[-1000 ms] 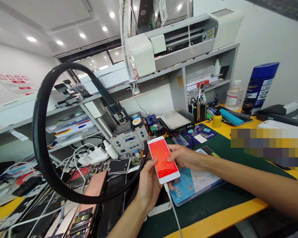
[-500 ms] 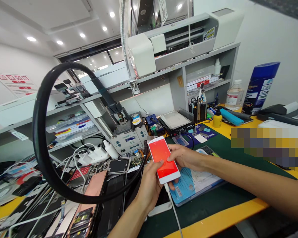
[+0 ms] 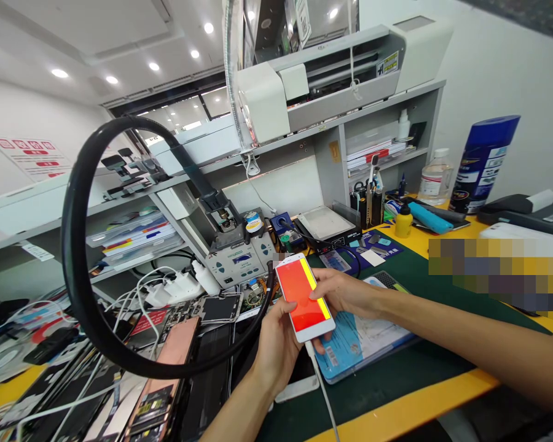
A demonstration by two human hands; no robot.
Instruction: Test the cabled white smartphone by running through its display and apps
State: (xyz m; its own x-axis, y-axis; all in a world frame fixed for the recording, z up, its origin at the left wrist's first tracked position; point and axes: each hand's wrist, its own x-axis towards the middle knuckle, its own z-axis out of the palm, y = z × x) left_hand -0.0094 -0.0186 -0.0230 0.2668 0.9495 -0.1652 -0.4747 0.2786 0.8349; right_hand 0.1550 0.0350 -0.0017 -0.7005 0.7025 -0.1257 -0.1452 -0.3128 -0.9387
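Observation:
A white smartphone [image 3: 301, 294] with a bright red screen and a yellow strip along its right edge is held above the green mat [image 3: 424, 288]. My left hand [image 3: 276, 344] grips its lower left side, the thumb resting on the screen's left part. Around the phone's right edge curl the fingers of my right hand [image 3: 345, 291]. A white cable [image 3: 322, 393] hangs from the phone's bottom end.
A thick black hose [image 3: 74, 270] loops at the left above phone parts and cables. A grey rework station [image 3: 239, 258] stands behind the phone. A blue packet [image 3: 354, 344] lies under my hands. Bottles, a blue can [image 3: 482, 162] and tool holders stand at the back right.
A yellow strip has appeared along the right edge of the red screen. My left thumb has shifted slightly left on the screen. The hands and phone stay in place.

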